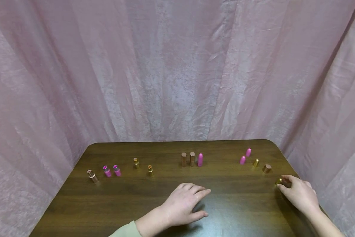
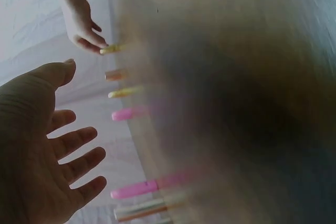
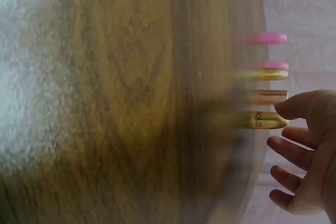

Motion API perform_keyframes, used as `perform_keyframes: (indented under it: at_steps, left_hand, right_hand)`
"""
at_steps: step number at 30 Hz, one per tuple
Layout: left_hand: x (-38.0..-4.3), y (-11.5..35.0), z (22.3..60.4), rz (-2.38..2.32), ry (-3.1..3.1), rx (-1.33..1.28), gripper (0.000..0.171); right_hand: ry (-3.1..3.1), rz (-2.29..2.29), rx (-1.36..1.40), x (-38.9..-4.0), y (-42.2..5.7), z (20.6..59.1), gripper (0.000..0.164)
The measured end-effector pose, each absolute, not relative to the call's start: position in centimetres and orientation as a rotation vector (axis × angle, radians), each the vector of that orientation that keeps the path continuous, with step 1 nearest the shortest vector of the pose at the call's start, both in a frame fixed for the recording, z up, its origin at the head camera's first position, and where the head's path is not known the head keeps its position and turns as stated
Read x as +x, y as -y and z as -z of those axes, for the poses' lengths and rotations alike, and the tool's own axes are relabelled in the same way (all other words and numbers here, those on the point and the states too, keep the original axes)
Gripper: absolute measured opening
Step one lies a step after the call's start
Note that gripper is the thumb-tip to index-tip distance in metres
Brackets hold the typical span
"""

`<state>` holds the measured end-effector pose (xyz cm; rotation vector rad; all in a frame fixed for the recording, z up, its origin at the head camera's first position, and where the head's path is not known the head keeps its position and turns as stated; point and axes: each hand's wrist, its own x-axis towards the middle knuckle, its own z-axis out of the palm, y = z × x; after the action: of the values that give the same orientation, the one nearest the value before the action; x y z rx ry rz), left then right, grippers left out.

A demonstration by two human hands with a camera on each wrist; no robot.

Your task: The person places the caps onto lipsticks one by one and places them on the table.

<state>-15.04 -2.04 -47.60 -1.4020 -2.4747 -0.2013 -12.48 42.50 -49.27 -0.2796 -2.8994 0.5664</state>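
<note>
At the table's right edge my right hand (image 1: pixel 300 194) has thumb and forefinger on either side of a small gold lipstick cap (image 1: pixel 279 181), pinching it. The right wrist view shows the thumb against the upper side of this gold cap (image 3: pixel 265 120), which carries dark lettering; the other fingers spread loosely below. My left hand (image 1: pixel 184 204) hovers over the middle front of the table, holding nothing, its fingers relaxed and apart. Nearest the right hand stands a copper-brown cap (image 1: pixel 267 168), then another gold cap (image 1: pixel 255 163) and two pink caps, one (image 1: pixel 242 160) nearer than the other (image 1: pixel 248 152).
Two copper-brown closed lipsticks (image 1: pixel 184 159) and a pink one (image 1: pixel 200 160) stand at the table's back middle. To the left are uncapped tubes: two gold (image 1: pixel 150 170), two pink (image 1: pixel 117 170) and a rose-brown one (image 1: pixel 92 176). Pink curtains (image 1: pixel 177 72) hang around the brown table (image 1: pixel 85 204).
</note>
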Motion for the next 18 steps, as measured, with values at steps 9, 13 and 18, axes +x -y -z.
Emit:
perform_keyframes:
  at_steps: [9, 13, 18]
  left_hand:
    - [-14.2, 0.7, 48.8, 0.173, 2.529, -1.444, 0.065]
    - [-14.0, 0.4, 49.0, 0.151, 2.548, -1.454, 0.064]
    - [-13.5, -0.1, 49.3, 0.087, 2.522, -1.475, 0.063]
  right_hand:
    - [2.906, -0.556, -0.299, -12.9, -42.8, 49.8, 0.048]
    - [2.894, -0.541, -0.294, -13.1, -42.8, 50.0, 0.045]
    - [2.889, -0.538, -0.299, -13.2, -42.8, 50.3, 0.04]
